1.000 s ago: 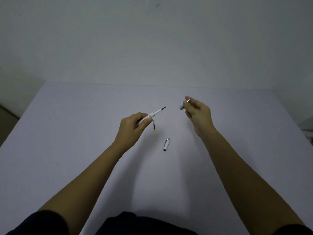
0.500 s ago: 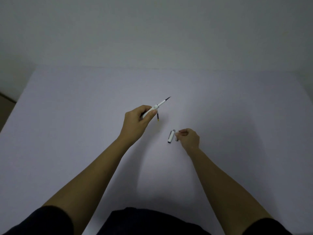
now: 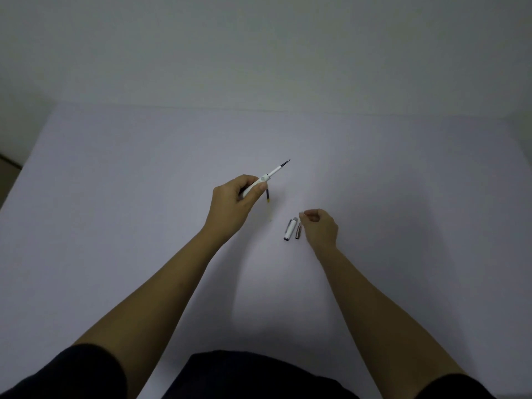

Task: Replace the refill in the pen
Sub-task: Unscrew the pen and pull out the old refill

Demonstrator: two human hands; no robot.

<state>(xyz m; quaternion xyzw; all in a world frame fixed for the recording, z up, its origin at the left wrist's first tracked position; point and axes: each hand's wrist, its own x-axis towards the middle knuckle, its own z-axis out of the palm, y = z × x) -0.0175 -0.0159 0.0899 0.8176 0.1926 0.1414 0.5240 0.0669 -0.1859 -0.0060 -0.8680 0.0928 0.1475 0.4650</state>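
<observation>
My left hand (image 3: 233, 201) grips a white pen barrel (image 3: 260, 181), held above the table. Its refill (image 3: 280, 167) sticks out up and to the right, ending in a dark tip. A second thin refill (image 3: 268, 195) with a yellow end lies on the table just below the thumb. A white pen cap (image 3: 290, 229) lies flat to the lower right. Beside it lies a small metal tip piece (image 3: 298, 232). My right hand (image 3: 319, 226) hovers just right of those two parts, fingers curled loosely, holding nothing that I can see.
A pale lavender table (image 3: 144, 197) fills the view, its far edge meeting a plain wall. Dark clothing shows at the near edge. A strip of floor shows at the far left.
My right hand came down from mid-air to the table and set the metal tip piece next to the cap, then drew slightly away. The left hand kept the pen steady.
</observation>
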